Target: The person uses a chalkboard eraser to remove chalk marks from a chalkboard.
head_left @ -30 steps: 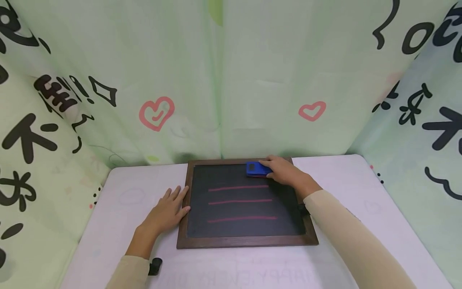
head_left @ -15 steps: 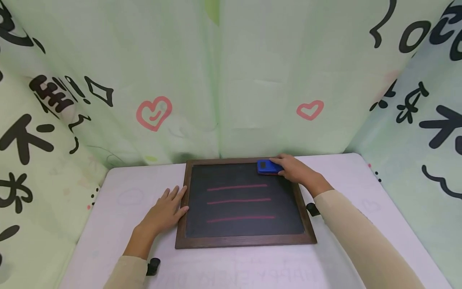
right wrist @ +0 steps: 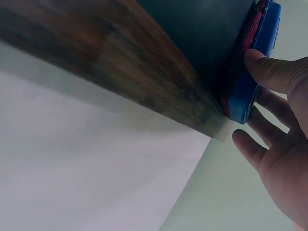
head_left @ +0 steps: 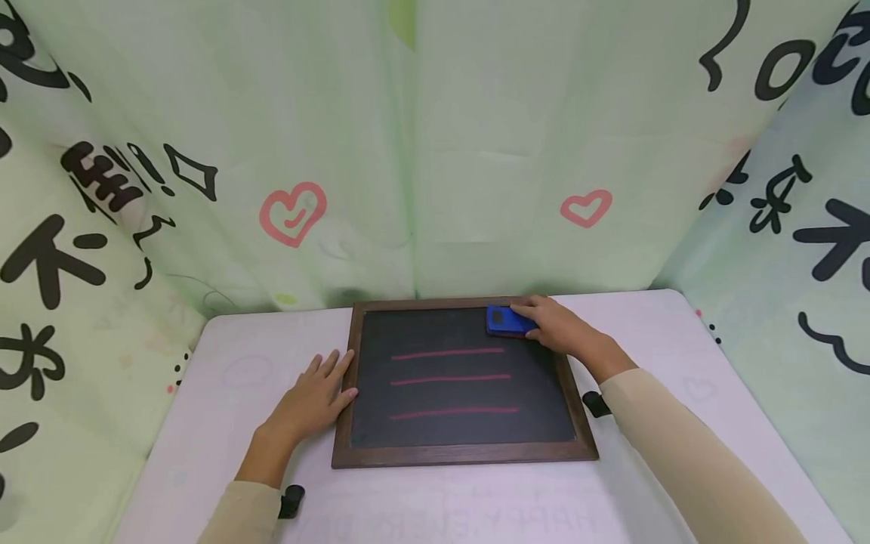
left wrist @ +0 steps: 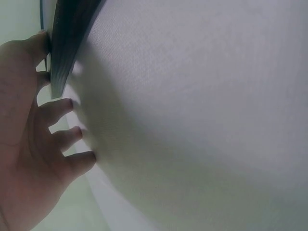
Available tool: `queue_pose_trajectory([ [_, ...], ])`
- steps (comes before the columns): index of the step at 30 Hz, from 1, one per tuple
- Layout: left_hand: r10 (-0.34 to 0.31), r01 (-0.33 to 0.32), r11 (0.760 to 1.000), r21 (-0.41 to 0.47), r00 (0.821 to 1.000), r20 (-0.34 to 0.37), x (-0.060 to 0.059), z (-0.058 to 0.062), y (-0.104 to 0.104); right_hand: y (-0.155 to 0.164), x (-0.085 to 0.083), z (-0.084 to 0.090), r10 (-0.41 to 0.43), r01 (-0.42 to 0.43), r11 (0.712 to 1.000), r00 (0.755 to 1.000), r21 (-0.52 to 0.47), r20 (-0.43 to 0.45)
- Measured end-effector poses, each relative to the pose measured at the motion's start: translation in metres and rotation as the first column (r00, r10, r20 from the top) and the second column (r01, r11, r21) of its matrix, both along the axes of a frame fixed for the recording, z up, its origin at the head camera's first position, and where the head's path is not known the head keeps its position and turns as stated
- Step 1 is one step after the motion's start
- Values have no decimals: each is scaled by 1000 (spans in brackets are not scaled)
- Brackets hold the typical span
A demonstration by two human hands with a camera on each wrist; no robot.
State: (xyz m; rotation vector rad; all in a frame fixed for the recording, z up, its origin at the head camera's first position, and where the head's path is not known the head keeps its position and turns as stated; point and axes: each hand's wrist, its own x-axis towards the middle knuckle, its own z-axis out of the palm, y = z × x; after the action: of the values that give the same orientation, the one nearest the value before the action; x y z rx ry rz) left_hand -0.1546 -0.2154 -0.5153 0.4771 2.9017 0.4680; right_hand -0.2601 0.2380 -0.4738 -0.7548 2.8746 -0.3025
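Note:
A small blackboard (head_left: pixel 462 394) in a brown wooden frame lies on the white table, with three pink chalk lines across it. My right hand (head_left: pixel 563 329) holds a blue board eraser (head_left: pixel 510 322) near the board's top right corner, above the top line. In the right wrist view, thumb and fingers grip the blue eraser (right wrist: pixel 246 94) from both sides, its dark red felt against the board. At the frame's left side rests my left hand (head_left: pixel 311 398), fingers spread. The left wrist view has the thumb touching the frame (left wrist: pixel 67 45) and the other fingers reaching past its edge.
The white table (head_left: pixel 421 502) extends around the board on the near, left and right sides. Pale green curtains (head_left: pixel 476 151) with black lettering and pink hearts hang behind the table and on both sides. A black strap device (head_left: pixel 291 502) sits at the left wrist.
My right hand has slid the eraser rightward along the top of the board, then very slightly toward me. The left hand stays at the frame. The pink lines look the same.

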Motion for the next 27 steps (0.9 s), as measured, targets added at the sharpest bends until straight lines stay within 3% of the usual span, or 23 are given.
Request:
queue_pose_trajectory([
  [10, -1, 1, 1000, 6, 1000, 0, 0, -2, -1, 4, 27, 0, 81, -81, 997, 994, 1, -74],
  [17, -9, 9, 1000, 12, 1000, -3, 0, -1, -1, 9, 43, 0, 90, -90, 996, 995, -3, -51],
  [27, -4, 4, 1000, 6, 1000, 13, 0, 1, 0, 13, 51, -3, 139, -139, 990, 988, -9, -67],
])
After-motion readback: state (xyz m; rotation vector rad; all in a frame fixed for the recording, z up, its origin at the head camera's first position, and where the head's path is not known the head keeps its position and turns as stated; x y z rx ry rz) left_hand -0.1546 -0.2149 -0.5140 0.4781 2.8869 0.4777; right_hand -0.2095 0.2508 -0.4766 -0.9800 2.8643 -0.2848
